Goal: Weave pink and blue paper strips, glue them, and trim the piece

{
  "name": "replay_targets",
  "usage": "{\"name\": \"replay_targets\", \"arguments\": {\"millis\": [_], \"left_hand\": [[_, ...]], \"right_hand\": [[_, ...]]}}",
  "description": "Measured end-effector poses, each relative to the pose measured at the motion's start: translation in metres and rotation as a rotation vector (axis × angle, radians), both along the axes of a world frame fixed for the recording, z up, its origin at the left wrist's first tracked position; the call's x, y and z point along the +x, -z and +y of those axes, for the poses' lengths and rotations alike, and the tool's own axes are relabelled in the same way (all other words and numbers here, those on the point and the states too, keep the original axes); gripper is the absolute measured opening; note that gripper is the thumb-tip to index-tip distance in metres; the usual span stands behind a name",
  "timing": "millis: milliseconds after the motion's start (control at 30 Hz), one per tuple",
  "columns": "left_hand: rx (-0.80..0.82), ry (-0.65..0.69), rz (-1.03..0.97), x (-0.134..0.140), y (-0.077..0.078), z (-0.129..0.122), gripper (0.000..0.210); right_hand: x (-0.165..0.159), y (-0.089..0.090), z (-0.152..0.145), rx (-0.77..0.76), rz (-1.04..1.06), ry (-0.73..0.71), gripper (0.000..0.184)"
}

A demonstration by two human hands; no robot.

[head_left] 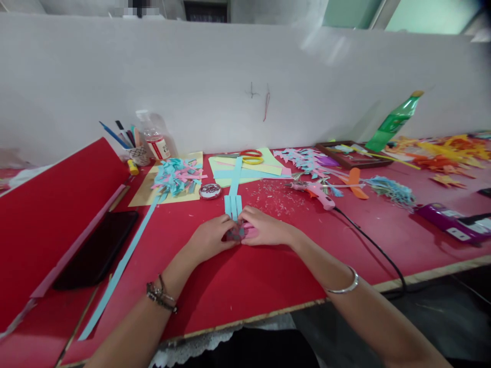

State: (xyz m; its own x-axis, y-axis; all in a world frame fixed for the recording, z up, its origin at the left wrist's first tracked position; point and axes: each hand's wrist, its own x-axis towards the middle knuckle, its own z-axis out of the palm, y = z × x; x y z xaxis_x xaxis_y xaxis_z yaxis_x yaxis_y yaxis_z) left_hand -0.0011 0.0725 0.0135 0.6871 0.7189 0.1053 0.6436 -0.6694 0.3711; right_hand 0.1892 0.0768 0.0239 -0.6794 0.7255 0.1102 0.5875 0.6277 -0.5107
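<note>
Dark cloth point(272, 350) fills the bottom edge, with white lacy cloth point(226, 335) next to it. Dark bracelets point(163, 295) circle the left wrist, and a silver bangle point(347, 283) the right forearm. Beyond them spreads the red table point(238, 286). At the left, a long blue strip point(123, 266) runs slantwise beside a black phone point(97, 250), and a red board point(57, 220) stands tilted behind the phone.

At the middle of the table the two hands nearly meet. The left hand point(213, 237) has thumb and fingers narrowed on a dark patterned piece point(235, 232), too blurred to name. The right hand point(264, 227) is closed round pink paper point(251, 231) just beside it. Directly beyond the fingers lies folded blue paper point(232, 204), its bars side by side.

To the right sit a purple box point(452, 222), a pink glue gun point(316, 193) with a black cord, an orange piece point(355, 183) and a blue fringe point(389, 189). To the left of the folded paper is a round tin point(210, 191); past that, a blue and pink bundle point(178, 176) on a tan sheet point(143, 191).

Farther back, scissors point(253, 156) lie on pale sheets point(220, 176). A pen cup point(138, 155) and clear bottle point(156, 143) stand left, a tray point(349, 159) and green bottle point(393, 125) right, all before a pale wall point(210, 87)
</note>
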Motion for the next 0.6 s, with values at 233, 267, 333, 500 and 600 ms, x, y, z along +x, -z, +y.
{"name": "replay_targets", "arguments": {"millis": [233, 267, 333, 500, 600], "left_hand": [[-0.004, -0.002, 0.000, 0.0008, 0.0030, 0.0009, 0.023], [-0.010, 0.000, -0.010, 0.0005, 0.0040, 0.0014, 0.022], [-0.021, -0.001, -0.035, 0.0000, 0.0055, 0.0020, 0.021], [-0.035, 0.005, -0.075, 0.0011, 0.0047, 0.0011, 0.020], [-0.026, 0.009, -0.086, 0.0015, 0.0043, -0.0001, 0.019]], "right_hand": [[0.0029, -0.0024, 0.0004, -0.068, 0.025, 0.009, 0.033], [0.0032, -0.0025, 0.0005, -0.073, 0.031, 0.010, 0.033], [0.0035, -0.0024, 0.0006, -0.075, 0.037, 0.010, 0.032], [0.0042, -0.0016, 0.0007, -0.101, 0.038, 0.010, 0.028], [0.0046, 0.0004, 0.0012, -0.126, 0.073, 0.016, 0.025]]}}
